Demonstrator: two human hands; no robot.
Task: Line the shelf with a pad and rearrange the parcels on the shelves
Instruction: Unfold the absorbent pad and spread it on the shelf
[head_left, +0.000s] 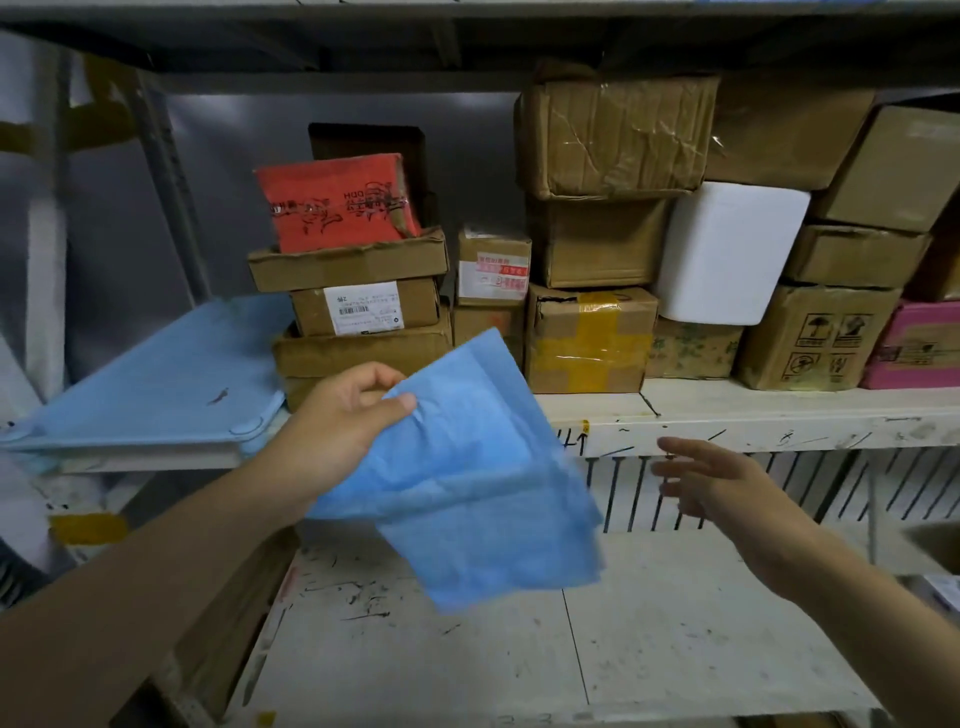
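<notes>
My left hand (340, 415) grips a folded blue pad (467, 478) by its upper left corner, and the pad hangs in front of the shelf edge. To its right, my right hand (711, 480) is held out with fingers spread, apart from the pad and holding nothing. On the upper shelf (753, 410) stand many parcels: a stack of brown boxes (363, 322) topped by a red parcel (337, 202), a taped brown box (589, 338), a white box (727, 254) and a pink box (917, 345). The lower shelf (571, 649) below my hands is bare and scuffed.
A flat light-blue board (166, 379) lies on the left end of the upper shelf. Larger brown cartons (613, 135) are piled high at the back right. A metal upright (171, 182) stands at the left. A box corner (935, 545) shows at the far right.
</notes>
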